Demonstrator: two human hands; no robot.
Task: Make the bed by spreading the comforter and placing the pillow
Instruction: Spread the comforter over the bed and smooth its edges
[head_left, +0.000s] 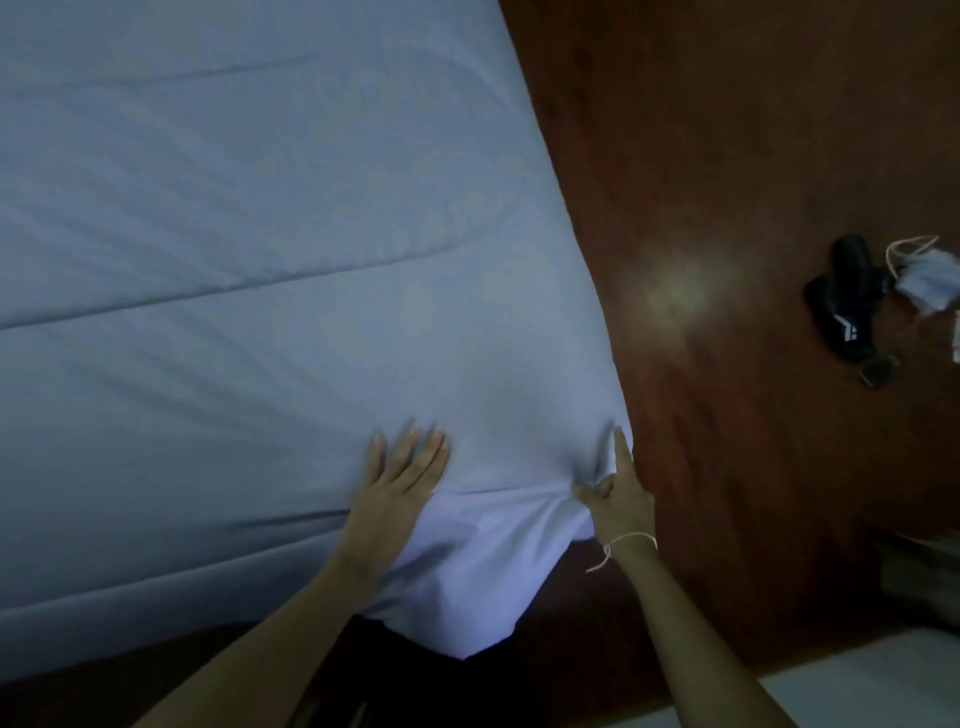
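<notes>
A pale blue-white comforter (249, 270) covers the bed and fills the left and middle of the view, with stitched seams running across it. Its near right corner (467, 587) hangs off the bed's edge. My left hand (400, 483) lies flat on the comforter near that corner, fingers spread. My right hand (615, 493) pinches a bunch of the fabric at the comforter's right edge, index finger pointing up along the edge. A thin string bracelet sits on my right wrist. No pillow is in view.
Dark reddish wooden floor (727, 182) lies to the right of the bed. A black sandal (847, 296), a light blue face mask (927, 275) and a small dark object (878, 369) lie on the floor at far right. A white surface (857, 691) shows at bottom right.
</notes>
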